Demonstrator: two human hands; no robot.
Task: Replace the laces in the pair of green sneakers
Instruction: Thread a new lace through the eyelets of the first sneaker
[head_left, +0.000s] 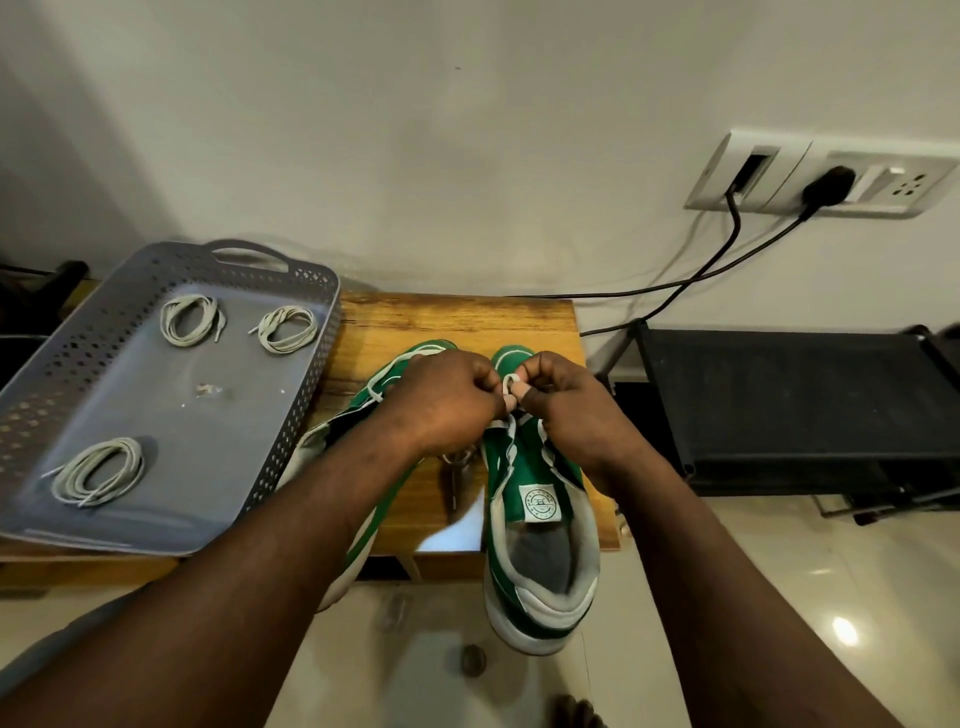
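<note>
Both hands meet over the front of a green sneaker. The left hand (447, 397) and the right hand (569, 410) each have a grip clamped on the same white lace (509, 385). Their fingers are curled tight, and a small loop of the lace stands up between the two thumbs. The lace trails down the eyelets of the sneaker on the right (540, 525). This sneaker lies toe away from the person, its heel hanging past the near edge of the wooden tabletop (457, 322). The other sneaker (363, 410) lies just to its left, mostly under the left forearm, with a white lace threaded in it. Further left, a grey tray (322, 322) holds three coiled laces (189, 319). A hard tug could drag the overhanging sneaker off the edge. The lace could also snag in an eyelet if pulled at an angle. Whether the held lace is old or new cannot be told.
</note>
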